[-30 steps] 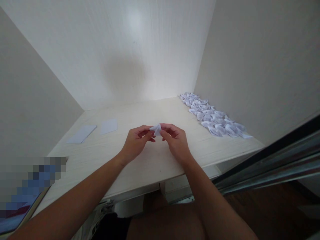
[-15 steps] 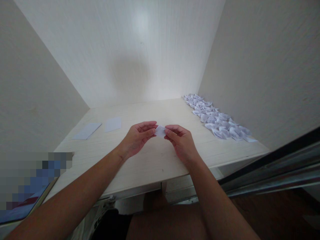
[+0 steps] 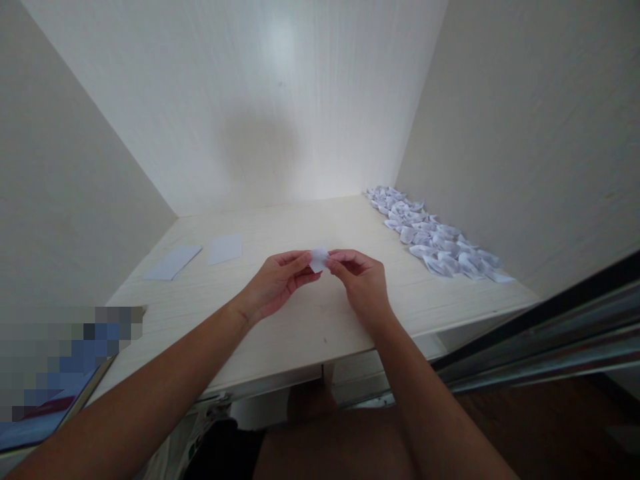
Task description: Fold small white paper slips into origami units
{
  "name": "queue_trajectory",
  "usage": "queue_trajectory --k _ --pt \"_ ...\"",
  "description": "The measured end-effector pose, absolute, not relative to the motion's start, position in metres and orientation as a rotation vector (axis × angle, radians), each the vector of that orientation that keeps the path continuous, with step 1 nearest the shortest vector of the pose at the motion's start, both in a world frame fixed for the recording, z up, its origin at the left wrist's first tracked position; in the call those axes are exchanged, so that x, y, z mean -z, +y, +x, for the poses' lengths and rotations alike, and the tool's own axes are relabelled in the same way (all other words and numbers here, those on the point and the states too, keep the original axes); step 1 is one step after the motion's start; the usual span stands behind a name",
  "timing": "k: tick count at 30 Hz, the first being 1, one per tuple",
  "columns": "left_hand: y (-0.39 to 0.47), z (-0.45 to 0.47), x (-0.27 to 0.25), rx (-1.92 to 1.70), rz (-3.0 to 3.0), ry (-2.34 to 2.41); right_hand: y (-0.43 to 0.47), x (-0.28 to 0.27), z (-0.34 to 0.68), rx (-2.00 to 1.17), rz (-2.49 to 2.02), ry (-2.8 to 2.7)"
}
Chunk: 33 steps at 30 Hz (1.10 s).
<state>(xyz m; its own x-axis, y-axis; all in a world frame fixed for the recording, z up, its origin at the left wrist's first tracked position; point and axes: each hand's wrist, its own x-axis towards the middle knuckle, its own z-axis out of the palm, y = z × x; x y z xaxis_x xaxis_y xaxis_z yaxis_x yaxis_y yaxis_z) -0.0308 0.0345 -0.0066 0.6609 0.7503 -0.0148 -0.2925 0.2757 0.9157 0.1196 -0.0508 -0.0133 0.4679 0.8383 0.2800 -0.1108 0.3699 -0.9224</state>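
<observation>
A small piece of white paper (image 3: 319, 260) is held up between my two hands, above the middle of the table. My left hand (image 3: 283, 277) pinches its left side between thumb and fingers. On the other side, my right hand (image 3: 361, 275) grips the right edge with thumb and forefinger. The paper looks folded, though its exact shape is too small to make out. Along the right side of the table lies a long heap of folded white papers (image 3: 425, 233).
On the left of the white table (image 3: 280, 340) lie a stack of white paper (image 3: 174, 262) and a single flat sheet (image 3: 225, 249). Walls close in the back and both sides. A dark-edged panel (image 3: 550, 320) stands at the lower right.
The paper has turned slightly between my fingers. My left fingers have shifted, the lower ones reaching further under it. The heap and the flat sheets stay where they were.
</observation>
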Motion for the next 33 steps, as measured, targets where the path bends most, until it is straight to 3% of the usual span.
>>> queue_trajectory --k 16,33 --pt "0.033 -0.031 0.008 -0.843 1.100 0.514 -0.054 0.009 0.117 -1.121 -0.890 -0.679" --pt "0.028 -0.032 -0.001 -0.764 1.047 0.531 -0.058 0.003 0.113 -1.148 -0.868 -0.616"
